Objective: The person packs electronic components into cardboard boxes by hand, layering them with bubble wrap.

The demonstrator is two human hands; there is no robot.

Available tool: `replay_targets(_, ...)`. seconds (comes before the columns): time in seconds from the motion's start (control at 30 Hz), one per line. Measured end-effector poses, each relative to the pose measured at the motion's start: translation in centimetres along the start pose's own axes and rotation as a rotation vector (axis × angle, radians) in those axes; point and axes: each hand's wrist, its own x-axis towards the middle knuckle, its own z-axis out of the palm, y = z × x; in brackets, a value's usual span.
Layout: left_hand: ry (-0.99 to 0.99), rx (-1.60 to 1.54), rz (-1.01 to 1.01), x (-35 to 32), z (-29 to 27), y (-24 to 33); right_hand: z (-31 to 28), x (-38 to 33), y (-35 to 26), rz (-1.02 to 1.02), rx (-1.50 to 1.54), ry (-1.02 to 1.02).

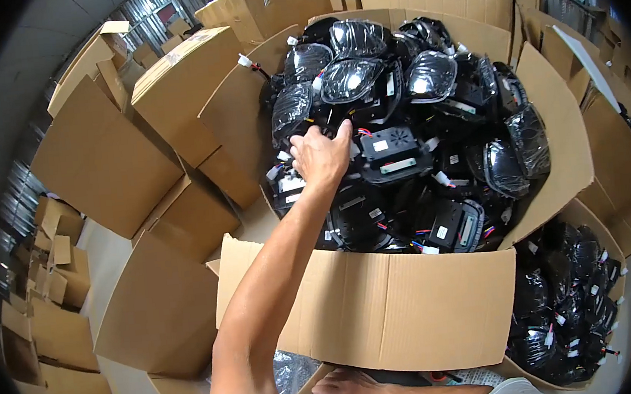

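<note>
My left hand (321, 154) reaches into a large open cardboard box (385, 307) filled with black plastic units. Its fingers are bent around a dark part in the pile, with the thumb on the right; the fingertips are partly hidden. Just beyond it lies a film-wrapped black unit (293, 110) with a rounded face. To its right is a black unit with a slotted round grille (393, 145), with coloured wires and a white plug. Low in view, my right hand (347, 389) lies by the near side of the box, fingers apart and nothing visible in it.
A second box at the lower right holds more black wrapped units (564, 295) with white plugs. Tall cardboard boxes (105, 155) and raised flaps crowd the left and back. Clear plastic film (295, 375) lies below the near flap.
</note>
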Motion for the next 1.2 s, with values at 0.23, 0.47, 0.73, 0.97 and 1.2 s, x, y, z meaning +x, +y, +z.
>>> replay_targets(0.23,-0.164,0.023,0.065,2.6,-0.6,-1.4,0.7,0.3,-0.5,-0.013,0.031,-0.102)
replay_targets(0.47,0.174,0.152,0.352,-1.9,-0.8,-0.8,1.2,-0.3,0.1,-0.012,-0.049,-0.082)
replay_targets(0.73,0.331,0.490,0.508,-4.2,-2.2,0.7,1.0,0.1,-1.0,-0.041,-0.094,0.002)
replay_targets(0.97,0.338,0.549,0.522,-4.8,-2.4,0.3,1.0,-0.2,-1.5,-0.054,-0.125,-0.018)
replay_targets(1.2,0.008,0.218,0.215,-5.8,-1.6,1.0,0.7,0.0,-1.5,-0.054,-0.129,-0.017)
